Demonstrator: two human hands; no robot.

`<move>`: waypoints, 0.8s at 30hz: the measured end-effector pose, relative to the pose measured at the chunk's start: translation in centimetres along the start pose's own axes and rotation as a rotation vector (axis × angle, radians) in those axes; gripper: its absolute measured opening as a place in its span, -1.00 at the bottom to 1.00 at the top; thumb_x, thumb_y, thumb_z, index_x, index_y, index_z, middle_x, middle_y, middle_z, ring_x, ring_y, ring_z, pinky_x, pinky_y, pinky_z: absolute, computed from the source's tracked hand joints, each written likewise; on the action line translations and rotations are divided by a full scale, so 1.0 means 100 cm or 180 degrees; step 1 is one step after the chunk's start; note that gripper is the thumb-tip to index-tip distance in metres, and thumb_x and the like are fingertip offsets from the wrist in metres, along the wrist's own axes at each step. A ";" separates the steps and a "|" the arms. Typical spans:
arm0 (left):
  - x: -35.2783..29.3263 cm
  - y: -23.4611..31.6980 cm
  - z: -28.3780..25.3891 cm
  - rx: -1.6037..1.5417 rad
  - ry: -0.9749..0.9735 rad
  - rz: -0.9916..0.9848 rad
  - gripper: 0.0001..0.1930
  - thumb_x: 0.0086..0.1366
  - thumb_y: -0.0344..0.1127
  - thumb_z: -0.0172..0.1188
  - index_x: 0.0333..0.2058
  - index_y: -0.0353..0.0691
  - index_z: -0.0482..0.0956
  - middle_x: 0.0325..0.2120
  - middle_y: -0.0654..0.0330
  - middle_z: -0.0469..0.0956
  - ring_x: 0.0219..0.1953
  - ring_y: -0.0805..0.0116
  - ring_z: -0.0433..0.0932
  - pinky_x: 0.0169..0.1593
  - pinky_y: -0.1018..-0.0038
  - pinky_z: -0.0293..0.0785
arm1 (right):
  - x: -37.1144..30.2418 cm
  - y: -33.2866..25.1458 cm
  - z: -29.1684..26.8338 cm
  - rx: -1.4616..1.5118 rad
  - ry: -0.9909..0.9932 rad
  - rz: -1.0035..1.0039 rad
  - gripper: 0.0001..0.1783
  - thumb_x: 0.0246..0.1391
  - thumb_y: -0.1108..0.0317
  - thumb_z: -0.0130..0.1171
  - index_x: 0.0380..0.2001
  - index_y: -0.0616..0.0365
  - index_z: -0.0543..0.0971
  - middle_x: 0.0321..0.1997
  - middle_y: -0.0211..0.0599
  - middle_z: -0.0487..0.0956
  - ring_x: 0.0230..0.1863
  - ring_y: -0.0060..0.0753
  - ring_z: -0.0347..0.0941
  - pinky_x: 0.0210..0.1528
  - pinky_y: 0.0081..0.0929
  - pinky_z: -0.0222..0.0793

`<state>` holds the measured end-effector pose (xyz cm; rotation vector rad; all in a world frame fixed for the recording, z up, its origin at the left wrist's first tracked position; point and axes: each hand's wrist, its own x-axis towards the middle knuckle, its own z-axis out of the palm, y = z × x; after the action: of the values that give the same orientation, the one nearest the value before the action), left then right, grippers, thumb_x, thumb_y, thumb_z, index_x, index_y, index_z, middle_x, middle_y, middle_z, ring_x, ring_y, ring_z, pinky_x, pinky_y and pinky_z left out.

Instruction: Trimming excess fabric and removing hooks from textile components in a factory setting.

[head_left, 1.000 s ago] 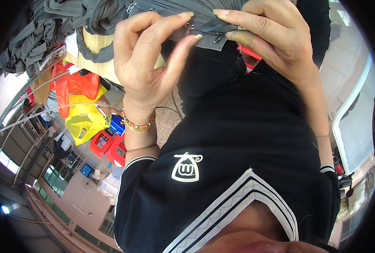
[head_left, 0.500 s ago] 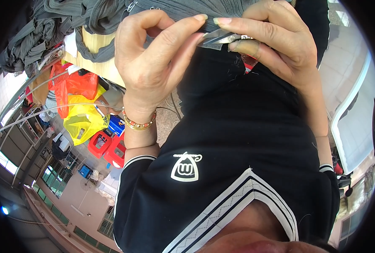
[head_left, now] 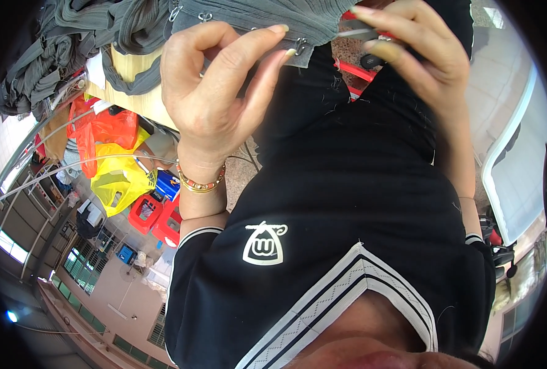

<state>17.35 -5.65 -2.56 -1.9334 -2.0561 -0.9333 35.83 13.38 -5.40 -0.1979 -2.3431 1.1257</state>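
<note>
Grey ribbed knit fabric (head_left: 267, 17) lies across my lap at the top, with small silvery metal fasteners (head_left: 205, 17) along its edge. Over that edge is my left hand (head_left: 215, 92), its thumb and index finger apart with a gap between the tips. A dark metal fastener (head_left: 299, 46) sits on the fabric beside the left thumb tip. The left hand's other fingers are curled and mostly hidden behind. To the right, my right hand (head_left: 424, 49) is closed around small thread snips (head_left: 361, 33), blades pointing left toward the fabric; the hand is slightly blurred.
More grey knit pieces (head_left: 46, 46) are heaped at the upper left, partly on a pale wooden tabletop (head_left: 139, 109). Red and yellow plastic bags (head_left: 123, 175) hang below it, with red stools (head_left: 144, 212) beyond. A white-edged panel (head_left: 516, 154) stands at the right.
The snips have moved right and up, away from my left fingertips. My left thumb and index finger have spread, and the dark fastener now shows beside the thumb.
</note>
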 end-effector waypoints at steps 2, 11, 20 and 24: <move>0.004 0.002 -0.001 0.0064 -0.0168 0.0044 -0.56 -0.08 -0.40 0.58 -0.14 -0.07 0.77 -0.35 0.33 0.40 -0.36 0.48 0.37 -0.30 0.56 0.30 | -0.002 0.001 0.004 -0.0180 -0.0038 -0.0118 -0.57 -0.09 0.42 0.48 -0.06 0.18 0.70 -0.38 -0.33 0.58 -0.40 -0.38 0.47 -0.33 -0.49 0.30; 0.013 0.003 -0.001 0.0743 -0.0535 0.0282 -0.57 -0.04 -0.27 0.51 -0.10 0.11 0.77 -0.40 0.36 0.36 -0.34 0.45 0.32 -0.21 0.47 0.19 | -0.009 -0.001 0.005 0.0717 0.0229 0.0257 -0.54 -0.06 0.50 0.46 -0.02 0.25 0.67 -0.39 -0.35 0.57 -0.39 -0.47 0.45 -0.33 -0.56 0.31; 0.016 0.003 -0.006 0.0358 -0.0658 0.0158 -0.61 -0.04 -0.33 0.41 -0.15 0.14 0.74 -0.37 0.37 0.36 -0.34 0.38 0.32 -0.20 0.38 0.15 | -0.009 -0.003 0.007 0.0839 0.0301 0.0337 -0.56 -0.06 0.54 0.45 -0.03 0.23 0.68 -0.40 -0.36 0.54 -0.40 -0.51 0.44 -0.34 -0.57 0.28; 0.014 0.002 -0.001 0.0355 -0.0525 0.0169 -0.63 -0.03 -0.33 0.42 -0.17 0.12 0.74 -0.38 0.36 0.36 -0.34 0.38 0.32 -0.20 0.37 0.14 | -0.011 -0.001 0.009 0.0966 0.0257 0.0346 -0.56 -0.05 0.52 0.46 -0.02 0.22 0.68 -0.37 -0.35 0.53 -0.39 -0.52 0.43 -0.36 -0.59 0.27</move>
<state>17.28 -4.55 -1.73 -2.0559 -2.0824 -0.6531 36.35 12.28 -6.23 -0.2565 -2.0804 1.4800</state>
